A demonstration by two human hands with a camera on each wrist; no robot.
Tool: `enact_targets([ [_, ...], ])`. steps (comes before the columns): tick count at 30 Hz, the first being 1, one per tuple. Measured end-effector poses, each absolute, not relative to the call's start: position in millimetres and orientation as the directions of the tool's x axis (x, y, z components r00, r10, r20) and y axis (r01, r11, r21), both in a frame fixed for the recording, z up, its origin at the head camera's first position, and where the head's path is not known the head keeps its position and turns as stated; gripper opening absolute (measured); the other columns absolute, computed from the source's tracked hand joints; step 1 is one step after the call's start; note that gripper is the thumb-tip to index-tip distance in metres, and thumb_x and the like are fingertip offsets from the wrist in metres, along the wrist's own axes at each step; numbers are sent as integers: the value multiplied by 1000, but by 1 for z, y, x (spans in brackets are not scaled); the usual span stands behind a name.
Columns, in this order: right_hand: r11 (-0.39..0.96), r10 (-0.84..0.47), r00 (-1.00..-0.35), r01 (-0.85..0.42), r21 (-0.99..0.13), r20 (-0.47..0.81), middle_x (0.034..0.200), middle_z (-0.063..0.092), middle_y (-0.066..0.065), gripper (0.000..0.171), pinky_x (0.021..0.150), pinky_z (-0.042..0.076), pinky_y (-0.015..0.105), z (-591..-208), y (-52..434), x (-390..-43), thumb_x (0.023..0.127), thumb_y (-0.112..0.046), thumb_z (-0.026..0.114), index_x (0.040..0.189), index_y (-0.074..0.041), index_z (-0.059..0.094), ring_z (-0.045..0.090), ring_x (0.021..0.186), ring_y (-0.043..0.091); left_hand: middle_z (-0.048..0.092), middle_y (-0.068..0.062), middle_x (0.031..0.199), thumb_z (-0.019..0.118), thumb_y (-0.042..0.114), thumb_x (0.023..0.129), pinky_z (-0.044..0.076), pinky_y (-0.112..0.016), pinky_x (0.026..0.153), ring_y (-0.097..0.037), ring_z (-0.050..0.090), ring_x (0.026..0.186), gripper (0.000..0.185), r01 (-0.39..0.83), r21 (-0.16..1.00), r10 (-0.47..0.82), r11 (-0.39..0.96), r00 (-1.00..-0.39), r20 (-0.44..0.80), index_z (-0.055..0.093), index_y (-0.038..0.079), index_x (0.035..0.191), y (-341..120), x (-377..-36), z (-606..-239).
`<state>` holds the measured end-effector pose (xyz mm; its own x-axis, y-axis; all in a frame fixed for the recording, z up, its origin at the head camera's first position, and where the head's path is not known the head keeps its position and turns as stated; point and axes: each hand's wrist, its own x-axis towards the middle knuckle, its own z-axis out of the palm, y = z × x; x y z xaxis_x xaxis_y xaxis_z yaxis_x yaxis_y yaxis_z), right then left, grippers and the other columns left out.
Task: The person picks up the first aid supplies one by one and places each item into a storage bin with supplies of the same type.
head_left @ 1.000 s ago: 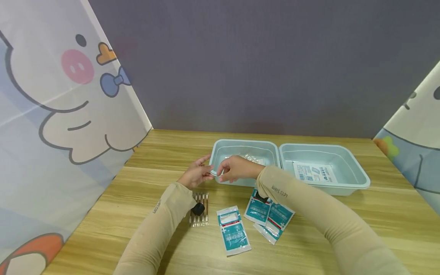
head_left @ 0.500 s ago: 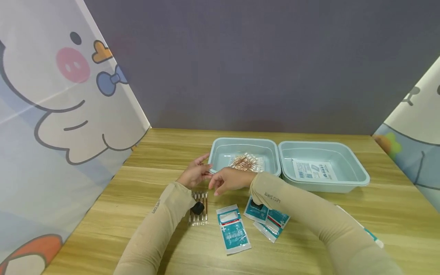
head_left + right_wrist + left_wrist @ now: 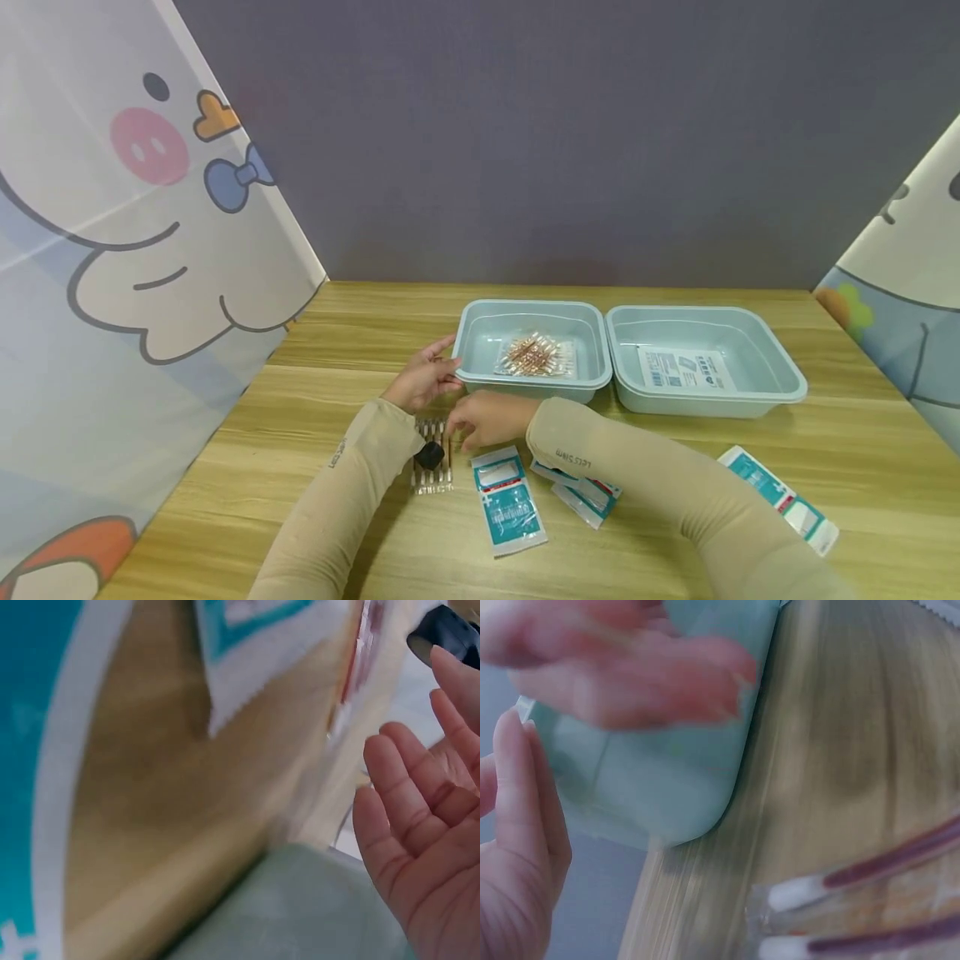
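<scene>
My left hand [image 3: 431, 375] rests with straight fingers [image 3: 521, 810] against the left corner of the pale green left tray [image 3: 480, 379] [image 3: 667, 772]. A clear packet of brown-tipped cotton swabs [image 3: 536, 357] lies in that tray. My right hand [image 3: 480, 421] hovers empty just in front of the tray, its palm [image 3: 420, 847] open and fingers relaxed. It is beside another swab packet [image 3: 433, 454] [image 3: 870, 900] lying on the wooden table, partly under my left wrist.
A second tray [image 3: 780, 392] at the right holds a printed leaflet [image 3: 686, 369]. Teal sachets lie on the table: one in front [image 3: 510, 504] [image 3: 247, 637], some under my right forearm [image 3: 581, 496], one at the far right [image 3: 780, 500]. Printed curtains stand on both sides.
My right hand has drawn back out of the left tray toward me, down to the table near the swab packet. The swab packet in the tray now shows. The left hand stayed put.
</scene>
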<state>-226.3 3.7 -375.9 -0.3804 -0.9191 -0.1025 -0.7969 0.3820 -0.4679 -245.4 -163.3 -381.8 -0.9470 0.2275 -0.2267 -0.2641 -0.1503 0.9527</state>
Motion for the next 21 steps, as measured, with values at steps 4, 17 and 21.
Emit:
enact_targets([
  [4, 369, -928, -358, -833, -412, -108, 111, 66, 0, 31, 89, 48, 19, -383, -2, -225, 83, -14, 74, 114, -11, 68, 59, 100, 10, 50, -5, 77, 44, -4, 99, 54, -15, 55, -8, 56, 55, 58, -267, 950, 216, -163, -949, -229, 23, 6, 152, -164, -244, -381],
  [17, 352, -934, -328, -915, -197, -144, 100, 64, -7, 27, 80, 50, 20, -387, -11, -221, 84, -20, 75, 110, -17, 71, 57, 90, 5, 52, -5, 77, 46, -3, 99, 54, -15, 54, -8, 56, 56, 58, -275, 951, 218, -143, -946, -241, 25, 8, 152, -161, -243, -381],
  [21, 339, -936, -320, -932, -128, -148, 95, 61, -8, 17, 74, 50, 19, -386, -13, -220, 83, -21, 75, 100, -19, 72, 55, 84, 5, 51, -6, 77, 45, -4, 99, 54, -14, 53, -8, 56, 55, 58, -274, 950, 219, -149, -946, -239, 24, 8, 152, -160, -243, -380],
])
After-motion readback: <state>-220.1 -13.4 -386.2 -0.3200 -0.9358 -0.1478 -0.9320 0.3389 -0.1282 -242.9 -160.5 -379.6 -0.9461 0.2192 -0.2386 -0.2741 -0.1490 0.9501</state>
